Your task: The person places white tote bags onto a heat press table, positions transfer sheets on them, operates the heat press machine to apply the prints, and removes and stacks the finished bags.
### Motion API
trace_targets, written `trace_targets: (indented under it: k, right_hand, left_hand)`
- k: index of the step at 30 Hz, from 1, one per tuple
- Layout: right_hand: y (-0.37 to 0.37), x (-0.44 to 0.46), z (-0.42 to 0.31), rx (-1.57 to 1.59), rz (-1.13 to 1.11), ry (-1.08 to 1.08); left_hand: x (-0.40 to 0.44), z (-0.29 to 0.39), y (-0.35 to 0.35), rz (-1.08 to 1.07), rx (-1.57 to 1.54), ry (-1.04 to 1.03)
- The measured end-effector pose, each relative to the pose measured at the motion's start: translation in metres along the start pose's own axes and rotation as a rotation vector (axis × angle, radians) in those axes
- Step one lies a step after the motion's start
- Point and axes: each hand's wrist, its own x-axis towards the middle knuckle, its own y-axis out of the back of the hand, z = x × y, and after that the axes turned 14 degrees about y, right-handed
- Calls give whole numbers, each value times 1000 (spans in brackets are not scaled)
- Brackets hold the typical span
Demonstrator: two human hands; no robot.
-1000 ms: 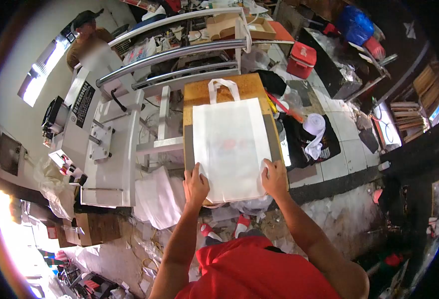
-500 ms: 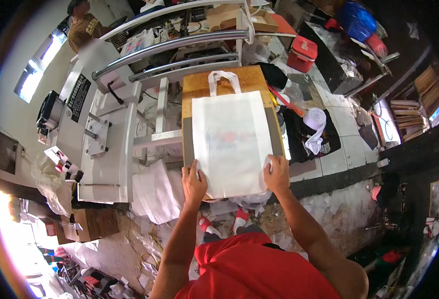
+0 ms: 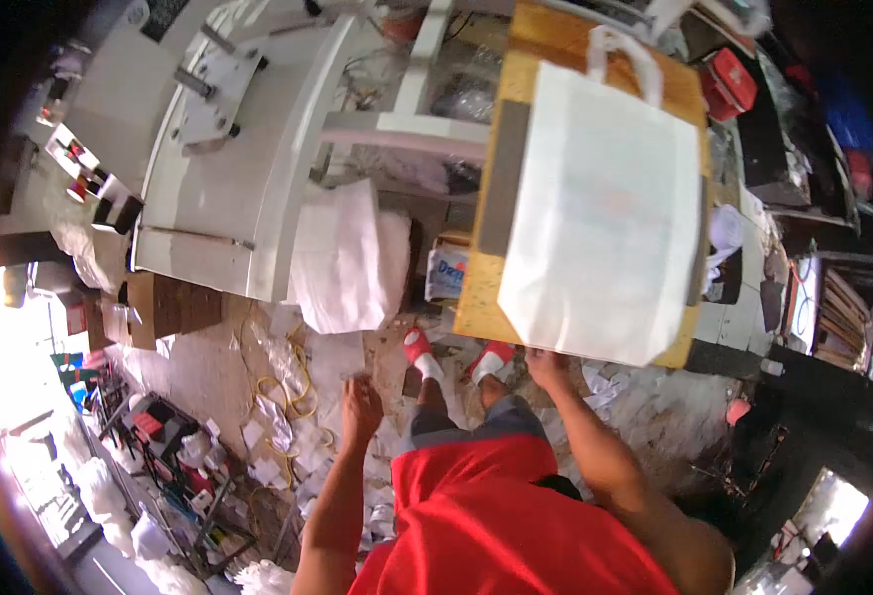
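A white tote bag (image 3: 605,218) with two loop handles lies flat on a wooden board (image 3: 478,297), over a dark grey pad (image 3: 506,178). A faint reddish print shows through its cloth. My right hand (image 3: 548,371) is at the near edge of the board, just by the bag's bottom corner; its fingertips are partly hidden, so I cannot see whether they grip. To the left, my left hand (image 3: 361,409) hangs above the littered floor, apart from the bag, its fingers curled in with nothing visible in them.
A white metal machine frame (image 3: 288,198) stands left of the board. White cloth bags (image 3: 342,263) are piled beneath it, beside a printed carton (image 3: 446,273). A red box (image 3: 729,84) and a white roll (image 3: 724,233) lie to the right. Yellow cord (image 3: 303,382) and scraps cover the floor.
Both hands have left the bag's sides; the left moved down and away, the right to the board's near edge. My view has turned left and down, so the bag appears farther up and right.
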Motion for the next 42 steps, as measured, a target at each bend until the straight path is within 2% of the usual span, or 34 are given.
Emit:
trace_targets:
  k: [1, 2, 3, 4, 5, 6, 7, 8, 13, 14, 16, 19, 21, 23, 24, 25, 27, 28, 30, 31, 33, 34, 36, 37, 38, 39, 40, 42]
  right_hand:
    - [-47, 27, 6, -223, 46, 224]
    - [-75, 53, 4, -214, 25, 225]
    - [-99, 84, 0, -259, 12, 188]
    - [-122, 116, -2, -305, 2, 151]
    - [-141, 143, -4, -352, -10, 112]
    - [-156, 169, -5, -290, -51, 96]
    - [-160, 190, -9, -230, -88, 78]
    - [-157, 202, -16, -227, -102, 93]
    - [-117, 226, -46, -290, -229, 82]
    - [-121, 224, -41, -278, -135, 141]
    - [-132, 221, -29, -293, -78, 184]
    - [-122, 222, -23, -272, 26, 272]
    - [-117, 210, -27, -235, 69, 309]
    - [-110, 181, -33, -39, 196, 230]
    - [-102, 155, -39, -48, 184, 257]
    - [-88, 119, -57, 15, 93, 237]
    - [-55, 50, -95, 133, -89, 182]
    - [11, 37, -139, 302, -468, 110]
    - [49, 0, -152, 414, -363, 349]
    - [74, -5, -149, 501, -530, 347]
    - [137, -10, -145, 526, -526, 274]
    - [176, -9, -149, 518, -497, 275]
    - [255, -3, -151, 640, -314, 24]
    - [283, -2, -141, 651, -152, 17]
    - [308, -1, -129, 660, 5, 10]
    - [329, 2, -119, 438, 333, 130]
    - [341, 4, -97, 184, 575, 196]
    - [364, 16, -62, 109, 895, 247]
  left_hand:
    - [-15, -37, -6, 0, -26, -145]
    - [-35, -69, -10, -153, -78, 54]
    - [-53, -128, -27, -216, -52, 93]
    - [-70, -121, -8, -300, 12, 251]
    - [-87, -149, -7, -368, 64, 340]
    - [-97, -144, 14, -430, 185, 263]
    - [-108, -160, 15, -450, 205, 447]
    - [-122, -198, 13, -426, 221, 336]
    - [-144, -283, 20, -484, 75, 388]
    - [-135, -274, 25, -480, 63, 362]
    - [-111, -253, 29, -476, 45, 323]
    - [-66, -211, 23, -530, 52, 394]
    - [-39, -181, 18, -424, 52, 168]
    - [-9, -118, 21, -410, 3, 132]
    - [2, -82, 22, -360, -23, 74]
    - [9, -45, 23, -312, -52, 13]
    - [16, 26, 31, -164, -16, -245]
    - [14, 58, 38, -167, -28, -285]
    - [6, 110, 53, -368, -72, -399]
    - [3, 124, 56, -364, -75, -436]
    - [-8, 147, 65, -938, -157, -232]
    - [-14, 166, 67, -844, -192, -313]
    - [-8, 214, 75, -818, -201, -352]
    - [-1, 243, 79, -797, -217, -360]
    - [5, 276, 84, -685, -150, -356]
    - [12, 310, 88, -571, -87, -349]
    - [22, 334, 82, -513, -254, -368]
    - [51, 370, 56, -415, -465, -390]
